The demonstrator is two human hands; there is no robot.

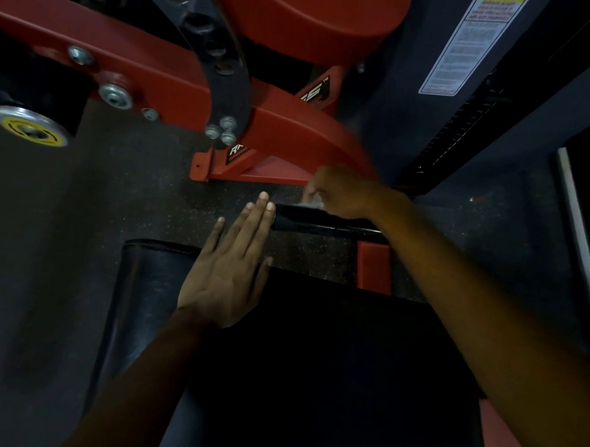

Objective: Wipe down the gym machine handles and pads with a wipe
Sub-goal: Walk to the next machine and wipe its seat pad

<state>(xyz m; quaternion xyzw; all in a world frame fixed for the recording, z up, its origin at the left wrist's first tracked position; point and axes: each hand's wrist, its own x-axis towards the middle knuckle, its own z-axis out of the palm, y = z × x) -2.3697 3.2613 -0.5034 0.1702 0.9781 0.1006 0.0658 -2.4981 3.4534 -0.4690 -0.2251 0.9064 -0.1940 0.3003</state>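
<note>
Landmark: the black handle [322,222], a short horizontal bar just beyond the far edge of the black pad [327,354].
Right hand: the right hand [344,192] rests on top of the handle, fingers curled down over a pale wipe [313,203]; only a crumpled corner of the wipe shows.
Left hand: the left hand [232,271] lies flat and empty, fingers straight and close together, palm on the pad's far left corner, fingertips reaching just past the handle's left end.
Pad: fills the near side below the handle; a second dark pad [149,281] stands at its left.
Frame: the red frame [278,127] runs beyond the handle, bolted to a dark plate with holes [211,39].
Containers: none in view.
Writing: a white sticker [469,41] far beyond the handle, to the right, is headed "WARNING"; its small print is unreadable. White letters on the frame [237,151] begin "RA"; the rest is cut off.
Floor: dark speckled rubber floor [127,176] to the handle's left.
</note>
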